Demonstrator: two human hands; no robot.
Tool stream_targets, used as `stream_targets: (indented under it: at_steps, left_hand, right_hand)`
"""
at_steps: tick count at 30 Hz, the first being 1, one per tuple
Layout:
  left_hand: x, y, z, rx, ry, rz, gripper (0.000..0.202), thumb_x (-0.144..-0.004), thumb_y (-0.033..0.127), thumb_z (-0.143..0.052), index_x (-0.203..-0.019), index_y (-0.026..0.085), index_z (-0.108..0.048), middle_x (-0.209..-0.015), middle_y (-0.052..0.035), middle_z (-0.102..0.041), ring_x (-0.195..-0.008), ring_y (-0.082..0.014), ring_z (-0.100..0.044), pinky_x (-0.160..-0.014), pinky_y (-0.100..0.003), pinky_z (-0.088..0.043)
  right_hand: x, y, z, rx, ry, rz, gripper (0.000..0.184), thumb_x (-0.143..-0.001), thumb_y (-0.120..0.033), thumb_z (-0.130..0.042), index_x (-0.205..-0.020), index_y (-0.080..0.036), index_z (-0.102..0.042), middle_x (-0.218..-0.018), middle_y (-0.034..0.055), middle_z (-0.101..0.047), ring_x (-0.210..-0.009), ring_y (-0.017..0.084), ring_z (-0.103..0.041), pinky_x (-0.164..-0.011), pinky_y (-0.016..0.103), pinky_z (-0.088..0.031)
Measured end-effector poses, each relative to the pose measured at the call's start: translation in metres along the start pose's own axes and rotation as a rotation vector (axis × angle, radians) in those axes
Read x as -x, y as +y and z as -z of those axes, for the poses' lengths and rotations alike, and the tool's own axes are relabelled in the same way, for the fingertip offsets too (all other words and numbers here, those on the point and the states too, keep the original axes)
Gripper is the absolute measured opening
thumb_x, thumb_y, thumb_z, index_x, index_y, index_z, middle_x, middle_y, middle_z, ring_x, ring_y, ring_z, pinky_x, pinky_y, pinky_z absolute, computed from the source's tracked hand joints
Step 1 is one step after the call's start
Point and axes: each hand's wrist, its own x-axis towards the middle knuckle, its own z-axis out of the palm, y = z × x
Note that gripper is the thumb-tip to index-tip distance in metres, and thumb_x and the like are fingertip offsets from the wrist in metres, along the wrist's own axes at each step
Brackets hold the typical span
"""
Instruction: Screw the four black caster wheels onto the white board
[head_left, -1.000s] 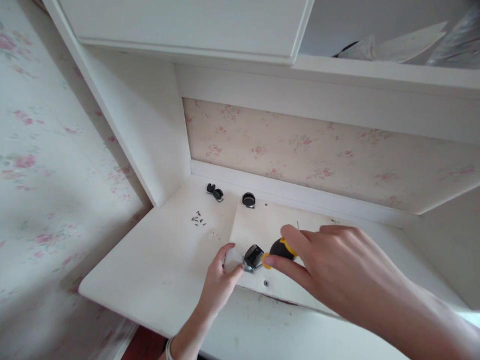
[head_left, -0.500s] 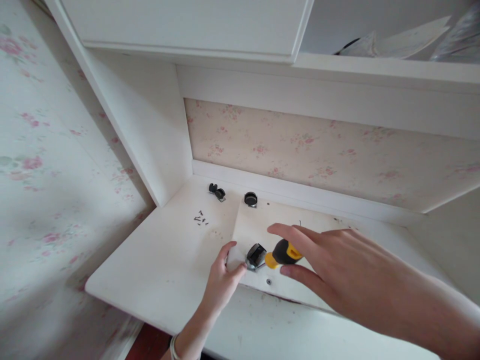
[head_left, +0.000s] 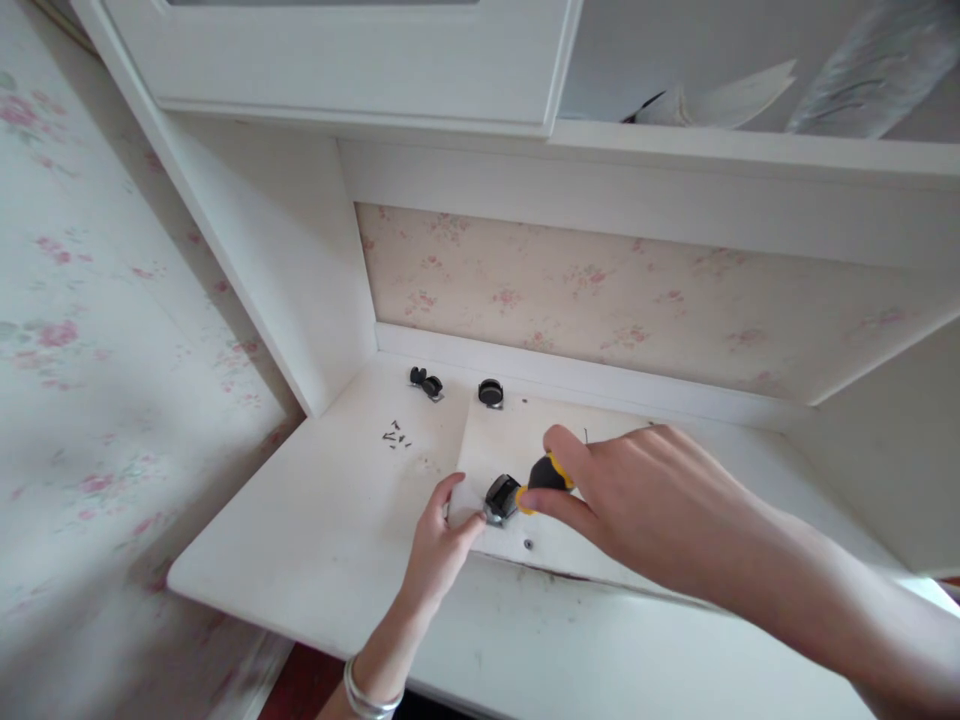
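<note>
My right hand (head_left: 600, 475) is closed around the black and yellow handle of a screwdriver (head_left: 551, 474). Its yellow front end is beside a black caster wheel (head_left: 502, 495) with a metal plate, at the near left corner of a white board (head_left: 480, 455); the tip is hidden. My left hand (head_left: 442, 535) grips that corner of the board, with the thumb against the caster's plate. Another caster (head_left: 491, 392) stands at the board's far left corner. Two loose casters (head_left: 429, 385) lie to the left, and several small screws (head_left: 394, 436) are scattered in front of them.
The board lies on a white desk top (head_left: 300, 530) with an upright side panel (head_left: 277, 250) at left. A white cabinet (head_left: 360, 70) overhangs the desk, with papers (head_left: 727, 100) on its open shelf. A round fitting (head_left: 528, 544) sits near the board's front edge.
My right hand has closed more tightly round the screwdriver handle and shifted slightly left and up. My left hand stays at the board's corner. The camera view has moved a little.
</note>
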Motion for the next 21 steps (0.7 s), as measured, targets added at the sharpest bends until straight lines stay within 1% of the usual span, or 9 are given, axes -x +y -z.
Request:
stream_targets:
  at_steps: [2,6,8,10,12,15,17,19,21]
  left_hand:
    - [0.001,0.001,0.000,0.005,0.005,-0.004,0.063,-0.074,0.035,-0.072,-0.132,0.018,-0.055,-0.117,-0.0110,-0.069,-0.095,-0.0255,-0.067,-0.082,-0.032,-0.050]
    - [0.002,0.000,0.000,0.025,0.034,-0.023,0.063,-0.072,0.034,-0.074,-0.131,0.018,-0.057,-0.119,-0.0121,-0.069,-0.103,-0.0267,-0.066,-0.090,-0.034,-0.048]
    - [0.003,0.001,0.000,0.029,0.039,-0.026,0.063,-0.072,0.034,-0.074,-0.131,0.018,-0.057,-0.119,-0.0122,-0.069,-0.106,-0.0271,-0.066,-0.092,-0.034,-0.048]
    - [0.005,0.002,-0.001,0.030,0.036,-0.024,0.063,-0.073,0.035,-0.073,-0.131,0.018,-0.057,-0.119,-0.0120,-0.069,-0.106,-0.0274,-0.065,-0.092,-0.035,-0.048]
    - [0.005,0.003,-0.001,0.032,0.033,-0.019,0.063,-0.074,0.035,-0.073,-0.132,0.018,-0.056,-0.120,-0.0119,-0.069,-0.106,-0.0275,-0.066,-0.092,-0.035,-0.048]
    - [0.006,0.005,-0.001,0.029,0.026,-0.008,0.062,-0.075,0.034,-0.072,-0.132,0.018,-0.055,-0.121,-0.0119,-0.068,-0.107,-0.0276,-0.065,-0.091,-0.035,-0.048]
    - [0.006,0.006,-0.001,0.014,0.022,0.000,0.060,-0.076,0.032,-0.071,-0.132,0.018,-0.054,-0.122,-0.0119,-0.067,-0.107,-0.0273,-0.064,-0.091,-0.035,-0.047]
    - [0.005,0.007,-0.001,-0.005,0.025,0.008,0.060,-0.076,0.031,-0.070,-0.132,0.017,-0.053,-0.122,-0.0119,-0.067,-0.105,-0.0266,-0.065,-0.090,-0.034,-0.047]
    - [0.005,0.008,-0.001,-0.020,0.028,0.007,0.060,-0.075,0.030,-0.071,-0.131,0.017,-0.054,-0.121,-0.0113,-0.067,-0.102,-0.0260,-0.065,-0.088,-0.034,-0.048]
  right_hand:
    - [0.000,-0.002,0.001,0.031,0.018,-0.035,0.040,-0.099,-0.060,-0.036,-0.087,-0.024,-0.050,-0.048,-0.0018,-0.056,-0.042,0.024,-0.060,-0.044,0.031,-0.012]
    - [0.004,-0.004,0.004,-0.140,-0.037,0.038,0.024,-0.102,-0.044,-0.038,-0.106,-0.024,-0.050,-0.063,-0.0032,-0.066,-0.050,0.022,-0.064,-0.046,0.030,-0.019]
    - [0.006,-0.006,0.004,-0.117,-0.049,0.013,0.023,-0.103,-0.042,-0.037,-0.100,-0.023,-0.051,-0.062,-0.0025,-0.066,-0.049,0.022,-0.063,-0.046,0.030,-0.018]
    - [0.008,-0.010,0.003,-0.015,-0.029,-0.071,0.033,-0.102,-0.049,-0.035,-0.091,-0.022,-0.051,-0.054,-0.0012,-0.061,-0.045,0.022,-0.061,-0.045,0.031,-0.014]
    - [0.009,-0.012,0.001,0.034,0.002,-0.109,0.037,-0.102,-0.053,-0.034,-0.089,-0.022,-0.051,-0.052,-0.0009,-0.059,-0.043,0.021,-0.060,-0.045,0.031,-0.012]
    - [0.012,-0.011,0.001,-0.113,0.016,0.016,0.025,-0.104,-0.042,-0.035,-0.104,-0.022,-0.050,-0.065,-0.0018,-0.067,-0.047,0.017,-0.061,-0.046,0.030,-0.016]
    - [0.013,-0.010,0.001,-0.188,0.004,0.086,0.018,-0.104,-0.035,-0.036,-0.107,-0.023,-0.049,-0.067,-0.0030,-0.067,-0.048,0.017,-0.060,-0.046,0.029,-0.018]
    - [0.012,-0.009,-0.002,-0.116,0.013,0.061,0.021,-0.103,-0.037,-0.036,-0.099,-0.022,-0.050,-0.058,-0.0028,-0.062,-0.044,0.019,-0.058,-0.045,0.031,-0.015]
    - [0.010,-0.009,-0.006,0.006,0.065,0.014,0.030,-0.102,-0.046,-0.037,-0.091,-0.022,-0.051,-0.049,-0.0024,-0.055,-0.039,0.021,-0.055,-0.045,0.032,-0.010]
